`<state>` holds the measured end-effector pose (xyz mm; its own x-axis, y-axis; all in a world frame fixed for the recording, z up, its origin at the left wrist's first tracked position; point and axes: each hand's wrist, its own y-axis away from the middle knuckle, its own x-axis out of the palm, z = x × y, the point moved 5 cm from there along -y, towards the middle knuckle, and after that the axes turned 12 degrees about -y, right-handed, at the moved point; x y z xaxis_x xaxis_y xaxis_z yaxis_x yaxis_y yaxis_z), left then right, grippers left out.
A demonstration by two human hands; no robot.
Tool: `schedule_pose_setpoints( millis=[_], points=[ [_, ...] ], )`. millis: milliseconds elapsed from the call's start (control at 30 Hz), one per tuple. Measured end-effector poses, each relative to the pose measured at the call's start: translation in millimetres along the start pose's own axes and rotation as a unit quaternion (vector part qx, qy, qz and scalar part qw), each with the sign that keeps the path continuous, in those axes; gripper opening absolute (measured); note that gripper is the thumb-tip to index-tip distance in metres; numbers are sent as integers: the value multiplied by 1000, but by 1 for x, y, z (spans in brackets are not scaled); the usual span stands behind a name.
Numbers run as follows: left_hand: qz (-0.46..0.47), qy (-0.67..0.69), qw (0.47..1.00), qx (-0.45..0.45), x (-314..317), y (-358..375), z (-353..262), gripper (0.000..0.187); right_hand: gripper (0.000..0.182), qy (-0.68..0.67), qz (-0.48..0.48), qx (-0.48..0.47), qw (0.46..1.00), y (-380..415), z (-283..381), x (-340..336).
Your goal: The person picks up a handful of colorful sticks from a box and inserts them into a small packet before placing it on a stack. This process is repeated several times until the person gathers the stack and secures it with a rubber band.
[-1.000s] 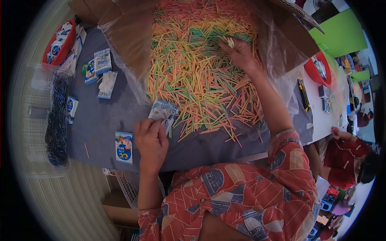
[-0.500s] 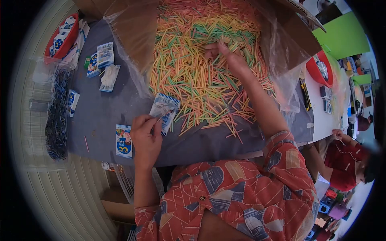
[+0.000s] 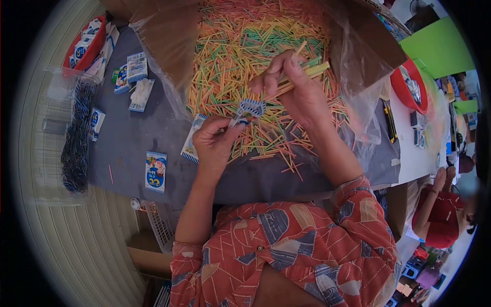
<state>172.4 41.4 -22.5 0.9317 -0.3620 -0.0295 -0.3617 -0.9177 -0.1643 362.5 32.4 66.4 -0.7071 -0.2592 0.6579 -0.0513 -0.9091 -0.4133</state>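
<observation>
Where the left fingers [image 3: 215,123] pinch, a wrapper [image 3: 251,108] protrudes.

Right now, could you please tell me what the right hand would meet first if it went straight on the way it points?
Most likely the right hand would meet the heap of coloured sticks ahead; its height above them is unclear, so it might pass over.

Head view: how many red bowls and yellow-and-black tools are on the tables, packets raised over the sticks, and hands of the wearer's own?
Red bowls: 2
Yellow-and-black tool: 1
Raised packet: 1
Wearer's left hand and right hand: 2
Total: 6
</observation>
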Motion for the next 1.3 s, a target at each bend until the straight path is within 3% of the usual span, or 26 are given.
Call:
schedule_pose_setpoints(
  millis=[300, 400, 533, 600, 667, 767, 833, 933, 967, 1033, 1133, 1200, 1267, 1300],
  points=[
    [10, 46, 998, 36, 18, -4, 5, 14, 37, 213, -45, 57, 974, 16, -21, -1],
    [21, 46, 996, 75, 20, -8, 1, 15, 36, 182, -70, 96, 976, 18, -31, -14],
    [44, 53, 997, 19, 30, -18, 6, 16, 40, 177, -25, 46, 983, 9, -26, -1],
    [63, 72, 995, 5, 37, -26, 2, 16, 48, 145, -45, -27, 988, -2, -13, 6],
    [77, 122, 988, -52, 44, -35, 0, 16, 54, 148, -54, -18, 987, -9, -3, -3],
    [75, 133, 988, -16, 42, -44, -5, 17, 69, 152, -74, -16, 986, -11, 3, -5],
    [77, 141, 987, -26, 38, -44, -7, 17, 42, 239, -18, -42, 970, -1, 1, -1],
    [89, 139, 986, -20, 30, -37, -11, 17, 27, 308, -10, 16, 951, 10, -9, 3],
    [117, 121, 985, -32, 30, -31, -16, 13, 22, 251, -3, 25, 968, 10, -16, -1],
    [146, 101, 983, -42, 27, -20, -20, 9, 20, 278, 10, 39, 960, 12, -24, 8],
    [111, 68, 990, -60, -2, -5, -9, 7, 17, 267, 48, 98, 957, 15, -26, 21],
    [48, 33, 998, 31, -30, 2, -8, 10, 17, 306, 92, 41, 947, 13, -16, 21],
    [17, 42, 999, 17, -48, 15, -9, 12, 20, 362, 76, 63, 927, 13, 4, 3],
    [-14, 52, 999, 4, -55, 21, -9, 14, 27, 521, 115, 61, 844, 17, 10, -8]
  ],
)
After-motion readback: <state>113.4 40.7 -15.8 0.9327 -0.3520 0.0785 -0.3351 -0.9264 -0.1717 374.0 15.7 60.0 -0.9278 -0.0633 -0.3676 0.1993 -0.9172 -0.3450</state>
